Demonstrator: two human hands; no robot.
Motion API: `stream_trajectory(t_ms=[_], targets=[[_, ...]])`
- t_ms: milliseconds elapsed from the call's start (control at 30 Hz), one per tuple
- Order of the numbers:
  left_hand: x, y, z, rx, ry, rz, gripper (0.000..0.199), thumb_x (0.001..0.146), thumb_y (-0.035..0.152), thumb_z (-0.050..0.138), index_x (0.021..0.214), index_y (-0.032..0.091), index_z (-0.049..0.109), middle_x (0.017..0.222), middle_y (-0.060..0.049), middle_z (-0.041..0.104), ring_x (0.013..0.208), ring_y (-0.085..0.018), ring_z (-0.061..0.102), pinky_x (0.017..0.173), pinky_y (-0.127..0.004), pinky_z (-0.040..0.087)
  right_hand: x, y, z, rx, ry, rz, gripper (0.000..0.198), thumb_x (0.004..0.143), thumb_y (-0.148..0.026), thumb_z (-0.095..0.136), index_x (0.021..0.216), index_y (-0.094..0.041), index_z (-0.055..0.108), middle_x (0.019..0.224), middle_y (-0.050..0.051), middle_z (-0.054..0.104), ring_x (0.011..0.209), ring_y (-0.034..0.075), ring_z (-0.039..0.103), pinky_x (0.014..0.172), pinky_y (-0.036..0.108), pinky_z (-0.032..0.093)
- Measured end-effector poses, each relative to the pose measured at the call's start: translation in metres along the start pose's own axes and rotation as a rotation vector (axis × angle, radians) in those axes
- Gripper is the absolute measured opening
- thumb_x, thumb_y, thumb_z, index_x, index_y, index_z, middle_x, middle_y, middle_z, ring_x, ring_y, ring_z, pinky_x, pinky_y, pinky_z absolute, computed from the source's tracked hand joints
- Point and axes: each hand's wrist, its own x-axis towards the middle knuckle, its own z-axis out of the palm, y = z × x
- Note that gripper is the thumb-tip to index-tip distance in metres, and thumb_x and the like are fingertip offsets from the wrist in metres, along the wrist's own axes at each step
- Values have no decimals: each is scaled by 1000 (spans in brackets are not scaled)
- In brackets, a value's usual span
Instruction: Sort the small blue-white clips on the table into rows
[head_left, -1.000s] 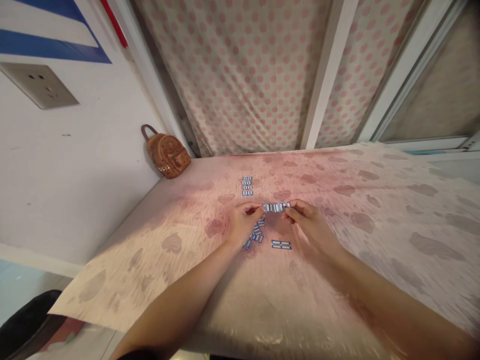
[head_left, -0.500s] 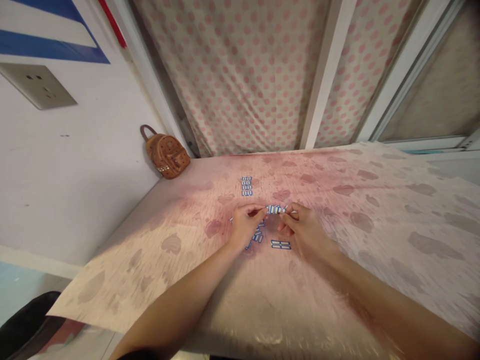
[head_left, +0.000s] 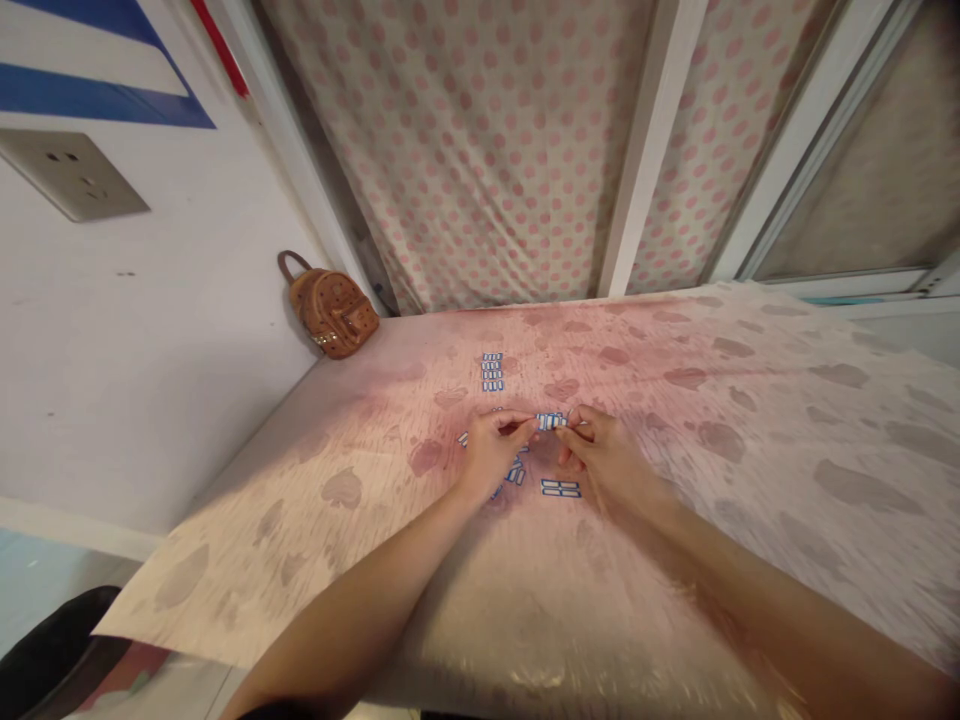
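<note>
A short row of small white tiles with blue edges (head_left: pixel 551 421) is held just above the table between my two hands. My left hand (head_left: pixel 489 450) pinches its left end between thumb and fingers. At the right end, the thumb and bent fingers of my right hand (head_left: pixel 606 450) close on the row. Loose tiles (head_left: pixel 516 473) of the same kind lie scattered beside and below my left hand, which partly hides them. A small block of tiles (head_left: pixel 561 489) lies flat in front of my right wrist. Farther back, more tiles (head_left: pixel 492 372) are set out in neat rows.
A patterned cloth (head_left: pixel 337 550) covers the table. At its back left corner, a small brown backpack (head_left: pixel 334 310) leans near the wall, below a power socket (head_left: pixel 75 175). A dotted curtain (head_left: pixel 480 150) hangs behind the table, and a dark bin-like object (head_left: pixel 64 640) stands at lower left.
The held tiles have come closer together, so the row looks shorter. My fingertips have drawn slightly nearer to each other. The tiles on the table look unmoved.
</note>
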Motion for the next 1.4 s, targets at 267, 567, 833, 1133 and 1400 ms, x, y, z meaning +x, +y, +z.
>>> stream_trajectory(t_ms=[267,567,833,1133,1400], targets=[[0,1,0,-17,-13,-35,23,81,37,73,83,16,78,75,-7,74,68,-19,67,64,-27,51,2,3,-2,-104,-5,-50,20,88,-38,57,77,-23,49,59,-2,61,49,15,55,50,28,40],[2,5,-3,-109,-19,-133,21,79,35,73,81,15,77,74,-5,73,67,-17,66,65,-26,52,1,-9,-10,-617,53,-470,39,93,-24,55,131,-28,57,118,11,61,87,26,65,76,41,51],[2,6,-2,-154,-54,-167,23,78,37,76,81,15,78,74,-6,73,66,-16,67,66,-26,54,2,-10,-11,-657,20,-533,27,93,-17,53,112,-30,68,95,7,64,82,26,62,75,41,49],[7,6,-9,-114,60,-163,16,78,31,74,82,16,78,73,-5,73,65,-16,67,65,-26,54,4,-5,-14,-546,72,-383,18,87,-20,53,102,-23,63,86,6,67,75,23,61,68,36,44],[20,9,-30,-158,221,-123,21,73,33,77,83,15,77,75,-5,74,68,-16,68,62,-24,53,1,-5,-14,-617,-235,-447,14,87,-11,53,90,-21,62,90,6,68,83,23,62,74,36,49]])
